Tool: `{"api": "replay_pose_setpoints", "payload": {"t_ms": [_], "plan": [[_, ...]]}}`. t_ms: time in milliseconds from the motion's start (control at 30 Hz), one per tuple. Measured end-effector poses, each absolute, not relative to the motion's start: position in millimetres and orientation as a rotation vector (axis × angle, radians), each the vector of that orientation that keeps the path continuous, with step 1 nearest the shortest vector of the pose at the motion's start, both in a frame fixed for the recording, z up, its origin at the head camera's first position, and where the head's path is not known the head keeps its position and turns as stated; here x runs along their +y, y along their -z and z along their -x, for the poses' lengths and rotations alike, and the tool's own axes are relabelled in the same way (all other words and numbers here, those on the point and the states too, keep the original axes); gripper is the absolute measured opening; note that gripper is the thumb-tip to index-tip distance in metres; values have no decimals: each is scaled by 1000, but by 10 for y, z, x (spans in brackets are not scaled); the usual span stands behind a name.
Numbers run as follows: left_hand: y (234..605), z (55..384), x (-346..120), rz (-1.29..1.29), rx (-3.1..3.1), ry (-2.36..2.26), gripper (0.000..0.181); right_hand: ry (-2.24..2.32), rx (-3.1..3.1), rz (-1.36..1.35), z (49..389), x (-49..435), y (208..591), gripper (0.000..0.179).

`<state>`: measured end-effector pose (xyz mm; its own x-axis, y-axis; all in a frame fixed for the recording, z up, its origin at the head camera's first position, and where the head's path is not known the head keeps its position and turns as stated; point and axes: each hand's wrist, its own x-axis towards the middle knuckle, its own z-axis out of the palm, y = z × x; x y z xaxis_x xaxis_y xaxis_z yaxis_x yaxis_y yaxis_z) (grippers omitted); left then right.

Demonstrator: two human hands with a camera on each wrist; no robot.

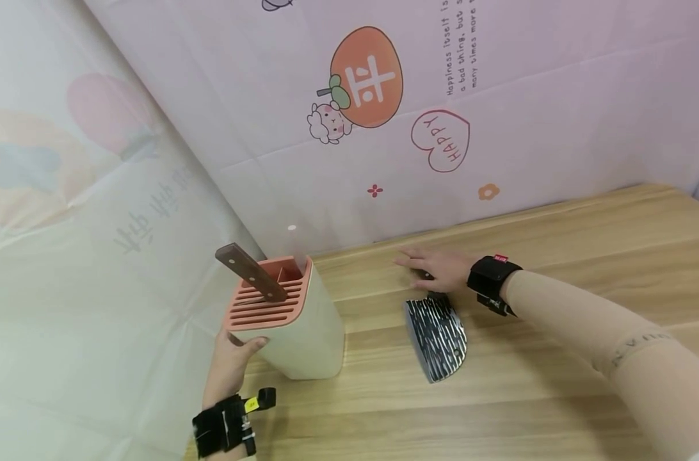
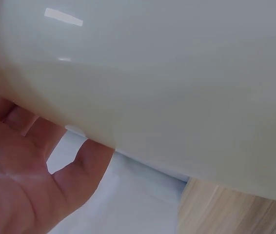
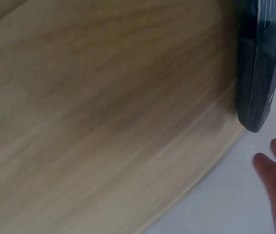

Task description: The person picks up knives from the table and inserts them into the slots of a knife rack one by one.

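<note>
At the left of the head view, my left hand [image 1: 230,362] holds the side of a cream knife block [image 1: 317,326] with a slotted orange top. Its thumb lies on the near face; the left wrist view shows the fingers against the block's wall [image 2: 157,97]. A knife with a brown riveted wooden handle [image 1: 251,274] stands slanted in the block. My right hand [image 1: 446,269] hovers over the dark handle [image 3: 261,80] of a cleaver [image 1: 438,339] lying on the table. Its fingers are spread, and in the right wrist view the visible fingertips are apart from the handle.
The wooden table [image 1: 557,371] stretches right from the block. A white printed cloth [image 1: 257,83] hangs along the table's back edge, and another pale cloth [image 1: 96,307] lies close at the left.
</note>
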<state>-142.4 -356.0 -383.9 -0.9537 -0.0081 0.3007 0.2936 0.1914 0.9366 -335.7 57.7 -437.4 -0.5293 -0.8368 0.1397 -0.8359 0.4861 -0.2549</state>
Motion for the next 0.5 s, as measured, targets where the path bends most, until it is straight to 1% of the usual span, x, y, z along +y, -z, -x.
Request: {"api": "replay_pose_setpoints", "payload": {"t_ms": [133,300,433,500], "plan": [[3852,1426,-3566,269,-2227,1841,77,403,2710,1287,3363,523,4444,71],[3864,1437,-3572,275,-2224,1845,78,378,2720,1116,3371,445,4487,79],[3868,1452,-3576,286,-2215,1854,78,427,2725,992,3363,356,4458,78],[3868,1455,-3577,286,-2208,1858,78,463,2743,937,3348,306,4416,73]]}}
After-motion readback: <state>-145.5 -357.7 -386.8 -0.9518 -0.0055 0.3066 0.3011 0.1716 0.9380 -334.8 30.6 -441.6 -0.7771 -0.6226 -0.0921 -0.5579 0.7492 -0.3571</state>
